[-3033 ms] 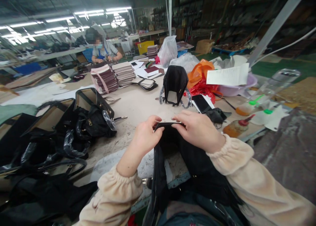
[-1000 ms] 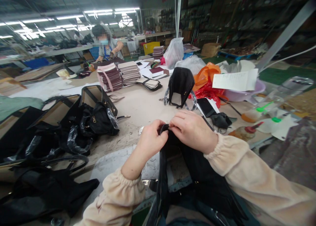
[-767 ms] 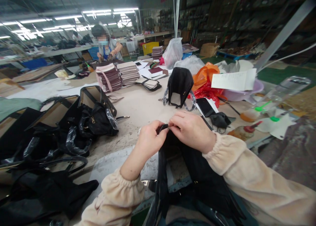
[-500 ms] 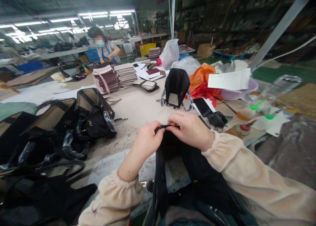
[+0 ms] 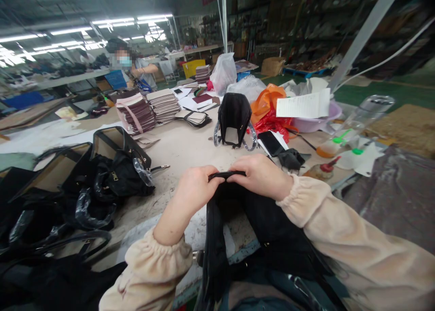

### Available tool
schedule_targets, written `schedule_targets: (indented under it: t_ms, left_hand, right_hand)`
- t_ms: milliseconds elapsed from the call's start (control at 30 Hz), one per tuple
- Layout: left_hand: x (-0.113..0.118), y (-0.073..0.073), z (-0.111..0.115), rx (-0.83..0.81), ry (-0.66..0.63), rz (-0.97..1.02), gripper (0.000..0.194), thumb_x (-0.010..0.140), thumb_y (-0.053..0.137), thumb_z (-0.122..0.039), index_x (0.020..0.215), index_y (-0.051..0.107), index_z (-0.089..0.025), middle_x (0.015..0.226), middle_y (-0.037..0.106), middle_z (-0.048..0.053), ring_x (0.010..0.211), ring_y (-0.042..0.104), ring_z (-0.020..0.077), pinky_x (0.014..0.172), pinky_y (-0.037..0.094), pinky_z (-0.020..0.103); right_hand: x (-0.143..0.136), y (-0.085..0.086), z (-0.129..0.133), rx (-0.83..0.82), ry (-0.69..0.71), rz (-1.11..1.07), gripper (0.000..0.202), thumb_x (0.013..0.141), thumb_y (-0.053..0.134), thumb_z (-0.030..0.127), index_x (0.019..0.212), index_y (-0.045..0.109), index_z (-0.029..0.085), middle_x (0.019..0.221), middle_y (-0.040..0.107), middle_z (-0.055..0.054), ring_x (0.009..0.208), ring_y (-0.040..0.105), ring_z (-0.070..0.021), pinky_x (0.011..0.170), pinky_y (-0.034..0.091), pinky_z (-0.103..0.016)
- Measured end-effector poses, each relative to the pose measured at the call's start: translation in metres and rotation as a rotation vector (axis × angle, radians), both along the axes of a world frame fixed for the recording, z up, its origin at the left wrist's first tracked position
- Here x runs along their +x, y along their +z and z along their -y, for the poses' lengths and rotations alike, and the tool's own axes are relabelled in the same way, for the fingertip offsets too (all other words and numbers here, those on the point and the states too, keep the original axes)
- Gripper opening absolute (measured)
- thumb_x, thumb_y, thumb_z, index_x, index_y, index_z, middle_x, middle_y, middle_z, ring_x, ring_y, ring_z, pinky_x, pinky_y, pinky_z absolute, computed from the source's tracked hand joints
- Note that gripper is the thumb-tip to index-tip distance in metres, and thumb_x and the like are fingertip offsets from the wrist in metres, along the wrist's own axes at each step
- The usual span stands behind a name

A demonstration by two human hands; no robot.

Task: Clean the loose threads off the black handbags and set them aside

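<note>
Both hands pinch the far top edge of a black fabric bag piece, which hangs down towards my lap at the table's front edge. My left hand has thumb and fingers closed on the edge's left part. A short way to the right, my right hand grips the same edge between thumb and fingers. Through the gap in the black piece, the table edge shows below. Just beyond my hands stands a black handbag with plastic-wrapped handles.
Several black handbags crowd the left side. Stacked brown panels lie further back. To the right are a phone, a purple basin, and bottles with amber liquid. A masked co-worker is at the far left.
My hands have slid slightly apart along the black edge, so a straighter stretch of it shows. The view has turned a little right. The co-worker's arm has risen.
</note>
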State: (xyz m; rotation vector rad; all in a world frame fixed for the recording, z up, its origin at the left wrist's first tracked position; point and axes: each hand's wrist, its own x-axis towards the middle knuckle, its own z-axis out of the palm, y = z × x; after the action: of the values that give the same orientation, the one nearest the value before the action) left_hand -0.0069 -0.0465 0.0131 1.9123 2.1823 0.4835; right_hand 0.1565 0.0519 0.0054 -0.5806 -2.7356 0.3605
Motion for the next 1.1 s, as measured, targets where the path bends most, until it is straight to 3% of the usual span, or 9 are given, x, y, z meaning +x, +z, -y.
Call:
schedule_targets:
  t_ms: [500, 900, 1100]
  left_hand:
    - [-0.002, -0.011, -0.002, 0.086, -0.030, 0.132, 0.025, 0.086, 0.050, -0.032, 0.084, 0.072, -0.019, 0.075, 0.071, 0.002, 0.066, 0.059, 0.0130, 0.061, 0.037, 0.023]
    - [0.001, -0.015, -0.007, 0.088, 0.023, 0.107, 0.025, 0.085, 0.048, -0.032, 0.077, 0.067, -0.018, 0.065, 0.065, 0.001, 0.061, 0.054, 0.0126, 0.057, 0.035, 0.023]
    - [-0.002, -0.015, -0.005, 0.073, -0.055, 0.193, 0.023, 0.085, 0.047, -0.031, 0.088, 0.067, -0.019, 0.079, 0.069, 0.002, 0.072, 0.060, 0.0143, 0.067, 0.041, 0.024]
  right_hand:
    - [0.001, 0.002, 0.001, -0.010, 0.005, 0.017, 0.028, 0.089, 0.050, 0.033, 0.079, 0.070, 0.017, 0.077, 0.065, -0.004, 0.074, 0.057, -0.0133, 0.067, 0.035, -0.024]
    - [-0.008, 0.009, 0.003, 0.077, -0.068, 0.122, 0.029, 0.087, 0.047, 0.034, 0.072, 0.066, 0.019, 0.079, 0.065, -0.003, 0.074, 0.056, -0.0147, 0.062, 0.030, -0.026]
    - [-0.004, 0.010, 0.003, 0.050, -0.062, 0.111, 0.028, 0.088, 0.046, 0.034, 0.078, 0.068, 0.020, 0.084, 0.067, -0.003, 0.076, 0.057, -0.0151, 0.064, 0.032, -0.026]
